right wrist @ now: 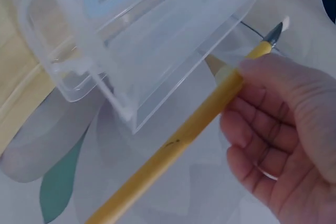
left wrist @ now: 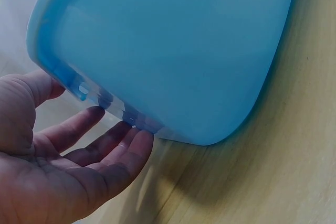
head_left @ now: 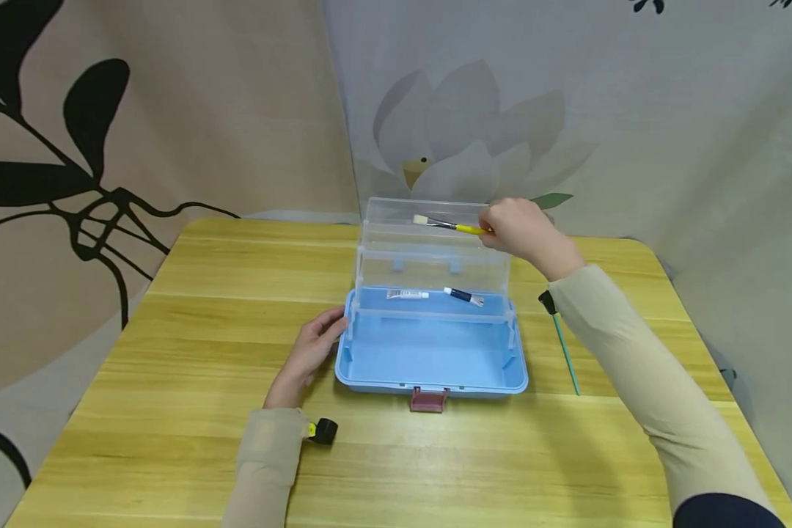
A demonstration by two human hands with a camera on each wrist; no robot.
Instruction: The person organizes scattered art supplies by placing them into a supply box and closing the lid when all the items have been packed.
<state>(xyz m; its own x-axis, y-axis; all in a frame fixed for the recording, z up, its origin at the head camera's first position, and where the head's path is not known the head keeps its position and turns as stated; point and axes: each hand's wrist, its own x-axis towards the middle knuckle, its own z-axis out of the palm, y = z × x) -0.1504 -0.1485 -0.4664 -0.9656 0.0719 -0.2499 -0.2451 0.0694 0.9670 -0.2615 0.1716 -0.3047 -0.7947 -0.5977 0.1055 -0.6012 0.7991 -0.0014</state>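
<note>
A light-blue plastic storage box (head_left: 429, 356) stands open on the table, with clear tiered trays (head_left: 435, 275) raised at its back. My left hand (head_left: 306, 356) grips the box's left side, thumb by the rim and fingertips against the wall (left wrist: 79, 80). Up over the trays, my right hand (head_left: 524, 231) pinches a flat paintbrush (head_left: 467, 229) by its yellow handle (right wrist: 184, 135). Its pale bristles point left in the head view. A white paint tube (head_left: 407, 294) and a dark-labelled paint tube (head_left: 464, 296) lie in a clear tray.
A dark-red latch (head_left: 428, 400) hangs at the front of the box. To its right, a thin teal stick (head_left: 566, 356) lies on the wooden table (head_left: 191, 381). Behind the table hangs a pale cloth (head_left: 237, 110) printed with leaves and a flower.
</note>
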